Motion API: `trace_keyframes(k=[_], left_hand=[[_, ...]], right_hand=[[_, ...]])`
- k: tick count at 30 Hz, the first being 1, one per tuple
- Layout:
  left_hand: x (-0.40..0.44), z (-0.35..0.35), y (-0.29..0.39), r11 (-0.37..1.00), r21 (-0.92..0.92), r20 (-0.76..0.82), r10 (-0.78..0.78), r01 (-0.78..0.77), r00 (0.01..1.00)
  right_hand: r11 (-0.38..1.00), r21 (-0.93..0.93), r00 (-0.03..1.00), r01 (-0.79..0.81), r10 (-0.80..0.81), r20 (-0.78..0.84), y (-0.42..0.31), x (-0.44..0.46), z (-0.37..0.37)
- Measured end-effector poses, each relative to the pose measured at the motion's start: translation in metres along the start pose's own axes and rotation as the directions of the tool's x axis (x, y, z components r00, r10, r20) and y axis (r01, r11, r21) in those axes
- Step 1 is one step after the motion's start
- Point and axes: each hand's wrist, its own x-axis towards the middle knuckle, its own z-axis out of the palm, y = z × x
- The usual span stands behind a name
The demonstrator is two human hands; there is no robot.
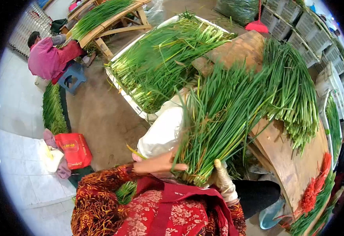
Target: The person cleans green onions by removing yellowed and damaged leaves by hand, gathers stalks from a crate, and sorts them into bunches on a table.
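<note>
The leaves (227, 114) are green, the apron (143, 206) red with pale flowers.

Behind the left hand (160, 164) the sleeve (101, 196) is mottled orange, black and dark red, matched by the cuff (237, 214) behind the right hand (221, 179), which wears a whitish glove (227, 190). Below both, a red garment (140, 208) carries pale flowers and a plain darker-red band (165, 206).

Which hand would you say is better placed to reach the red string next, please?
Probably the right hand: it is nearer the red string, while the left hand is on the far side of the green bunch.
</note>
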Motion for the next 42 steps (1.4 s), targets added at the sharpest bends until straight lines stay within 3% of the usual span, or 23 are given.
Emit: trace_keyframes(k=[2,4,6,8,10,11,14,15,18,19,20,22,23,24,27,30,33,34,35,38,40,41,42], left_hand=[[-0.001,-0.04,0.042,0.885,0.331,0.262,-0.419,0.327,0.869],[0.001,-0.081,0.019,0.896,0.377,0.328,-0.366,0.234,0.871],[0.017,-0.119,0.034,0.915,0.339,0.296,-0.325,0.219,0.898],[0.045,-0.125,0.064,0.934,0.28,-0.093,-0.205,0.223,0.974],[0.089,-0.129,0.031,0.866,0.5,-0.17,0.131,-0.029,0.977],[0.114,-0.127,0.024,0.865,0.5,-0.126,0.101,-0.024,0.987],[0.171,-0.107,0.008,0.813,0.581,-0.049,-0.018,0.043,0.999],[0.179,-0.105,0.035,0.836,0.529,0.104,-0.235,0.146,0.967],[0.193,-0.086,0.037,0.913,0.391,0.109,-0.169,0.114,0.98],[0.218,-0.082,-0.005,0.889,0.425,0.039,-0.206,0.17,0.978],[0.212,-0.08,0.003,0.886,0.434,0.039,-0.2,0.163,0.979],[0.182,-0.072,0.041,1.0,0.026,0.07,0.008,-0.01,0.997],[0.156,-0.07,0.076,0.997,0.076,0.019,-0.029,0.027,0.999],[0.157,-0.067,0.06,0.991,-0.133,-0.045,0.013,-0.019,0.999],[0.104,-0.052,0.109,0.898,-0.401,-0.225,0.093,-0.179,0.97],[0.084,-0.053,0.151,0.94,-0.173,-0.321,0.229,-0.295,0.919],[0.065,-0.056,0.221,0.89,0.021,-0.382,0.428,-0.455,0.819],[0.065,-0.059,0.243,0.874,0.116,-0.414,0.474,-0.471,0.777],[0.068,-0.063,0.263,0.822,0.129,-0.408,0.554,-0.555,0.725],[0.079,-0.072,0.317,0.611,0.164,-0.337,0.772,-0.774,0.539],[0.097,-0.087,0.337,0.538,0.278,-0.317,0.833,-0.796,0.453],[0.105,-0.099,0.351,0.565,0.08,-0.113,0.824,-0.821,0.556],[0.115,-0.103,0.348,0.559,0.079,-0.117,0.828,-0.826,0.549]], right_hand=[[0.99,-0.102,0.995,0.095,-0.096,-0.005,0.006,0.014,-0.026],[0.994,-0.088,0.998,0.06,-0.062,-0.023,-0.017,0.014,-0.023],[0.983,-0.105,0.988,0.148,-0.152,-0.031,-0.035,0.023,-0.021],[0.974,-0.098,0.977,0.204,-0.209,-0.046,-0.047,0.038,-0.03],[0.966,0.005,0.959,0.26,-0.258,-0.115,-0.062,0.048,-0.022],[0.96,0.082,0.957,0.267,-0.254,-0.136,-0.066,0.051,-0.02],[0.947,0.056,0.944,0.315,-0.307,-0.121,-0.084,0.067,-0.013],[0.951,0.085,0.952,0.296,-0.287,-0.105,-0.087,0.072,-0.013],[0.945,0.079,0.947,0.317,-0.311,-0.085,-0.092,0.085,-0.002],[0.934,0.021,0.929,0.356,-0.351,-0.121,-0.097,0.074,0.019],[0.95,-0.015,0.945,0.312,-0.312,-0.093,-0.093,0.085,0.009],[0.953,-0.062,0.955,0.296,-0.297,-0.013,-0.095,0.08,0.022],[0.971,0.02,0.968,0.238,-0.239,0.078,-0.099,0.079,0.032],[0.971,-0.054,0.965,0.232,-0.223,0.135,-0.104,0.073,0.042],[0.91,-0.202,0.908,0.362,-0.294,0.298,-0.114,0.044,0.087],[0.815,-0.252,0.823,0.522,-0.402,0.402,-0.132,0.02,0.119],[0.681,-0.283,0.706,0.675,-0.486,0.515,-0.175,-0.006,0.144],[0.608,-0.24,0.615,0.757,-0.539,0.576,-0.194,-0.017,0.159],[0.529,-0.188,0.519,0.828,-0.592,0.617,-0.209,-0.024,0.167],[0.504,-0.193,0.508,0.842,-0.623,0.595,-0.256,-0.035,0.188],[0.374,-0.167,0.388,0.912,-0.657,0.646,-0.282,-0.038,0.2],[0.368,-0.172,0.385,0.914,-0.652,0.653,-0.292,-0.03,0.203],[0.241,-0.173,0.296,0.955,-0.716,0.633,-0.3,-0.018,0.203]])
